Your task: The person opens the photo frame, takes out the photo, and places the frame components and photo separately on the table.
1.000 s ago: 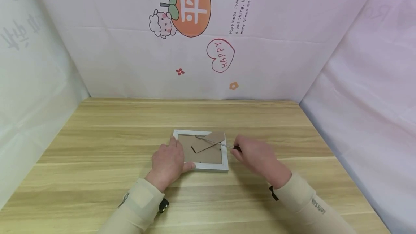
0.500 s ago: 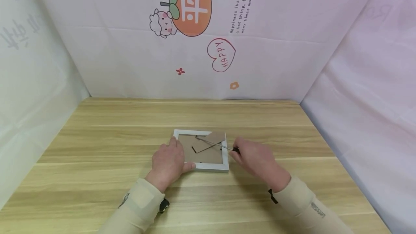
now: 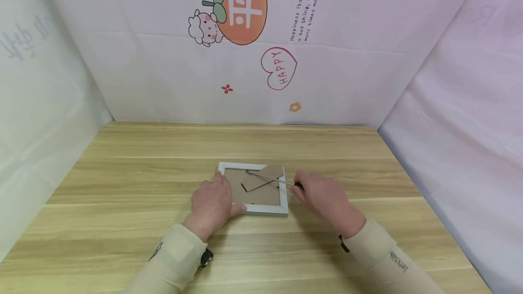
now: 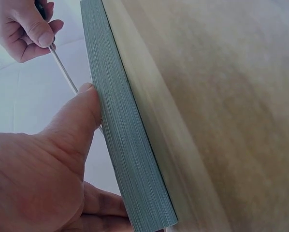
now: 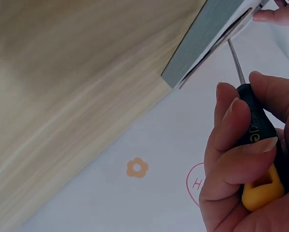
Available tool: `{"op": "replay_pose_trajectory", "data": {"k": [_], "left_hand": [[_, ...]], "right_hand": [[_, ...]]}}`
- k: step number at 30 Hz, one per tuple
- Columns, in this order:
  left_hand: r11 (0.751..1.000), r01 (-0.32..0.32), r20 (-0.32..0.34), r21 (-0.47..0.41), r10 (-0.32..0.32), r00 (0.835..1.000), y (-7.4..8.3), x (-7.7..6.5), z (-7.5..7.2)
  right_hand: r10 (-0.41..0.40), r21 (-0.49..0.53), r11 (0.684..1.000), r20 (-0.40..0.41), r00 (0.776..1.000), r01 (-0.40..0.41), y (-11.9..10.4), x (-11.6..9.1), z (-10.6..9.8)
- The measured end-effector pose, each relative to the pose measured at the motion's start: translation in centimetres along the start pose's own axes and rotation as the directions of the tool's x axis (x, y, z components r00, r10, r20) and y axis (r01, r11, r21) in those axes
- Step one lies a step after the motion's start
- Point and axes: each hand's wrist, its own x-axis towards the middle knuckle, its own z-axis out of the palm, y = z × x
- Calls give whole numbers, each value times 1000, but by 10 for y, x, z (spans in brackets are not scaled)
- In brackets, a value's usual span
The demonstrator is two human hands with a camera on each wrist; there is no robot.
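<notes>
A white picture frame [image 3: 284,201] lies back side up on the table, with a brown backing board [image 3: 261,198] set inside it. Near its far right corner a brown stand flap [image 3: 273,171] sits over the board. My left hand [image 3: 211,201] holds the frame's left side, its thumb [image 4: 77,116] on the near bar. My right hand [image 3: 324,196] grips a screwdriver [image 5: 255,113] by its dark and yellow handle. Its metal shaft slants over the right bar, and the tip is at a small dark tab [image 3: 247,171] on the far inner edge.
The wooden table [image 3: 143,158] surrounds the frame. White printed cloth [image 3: 163,80] stands behind it, and more white cloth hangs at both sides. Several small dark tabs show along the frame's inner edge.
The right hand and screwdriver handle have dipped slightly and come back up, while the tip stays by the far inner edge. The left hand and frame keep their place.
</notes>
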Motion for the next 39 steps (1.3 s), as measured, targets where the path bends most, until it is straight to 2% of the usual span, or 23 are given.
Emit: {"op": "replay_pose_trajectory", "data": {"k": [3, 6, 9, 16, 19, 23, 26, 30, 33, 35, 39], "left_hand": [[1000, -5, -4, -2, 5, 1000, 0, 0, 0], [1000, -12, -14, -5, 12, 1000, 0, 0, 0], [1000, -15, -16, -4, 15, 1000, 0, 0, -1], [1000, -11, -2, 7, 11, 1000, 0, 1, -2], [1000, -7, 4, 4, 7, 1000, -1, 1, -3], [1000, -2, 13, 1, 2, 1000, -2, 2, -2], [1000, 1, 14, 1, -1, 1000, -2, 2, -2], [1000, -2, 8, 12, 2, 1000, -1, 2, -2], [1000, -5, 5, 11, 5, 1000, -1, 2, -2], [1000, -7, 4, 4, 7, 1000, -1, 1, -1], [1000, -6, 5, 4, 6, 1000, -1, 2, -2]], "right_hand": [[-1, 14, 1000, 26, 1000, 1, 4, 5, -5], [19, 42, 999, 91, 996, -22, 8, 11, -12], [41, 73, 996, 175, 984, -54, 12, 20, -18], [34, 120, 990, 313, 949, -75, 23, 44, -32], [26, 163, 982, 394, 919, -98, 27, 55, -39], [26, 231, 958, 516, 856, -168, 33, 69, -46], [21, 267, 939, 578, 815, -214, 38, 78, -49], [19, 297, 920, 619, 785, -256, 43, 86, -51], [25, 300, 917, 613, 790, -262, 44, 84, -48], [32, 294, 922, 592, 805, -253, 43, 78, -46], [36, 263, 945, 506, 862, -194, 37, 63, -42]]}}
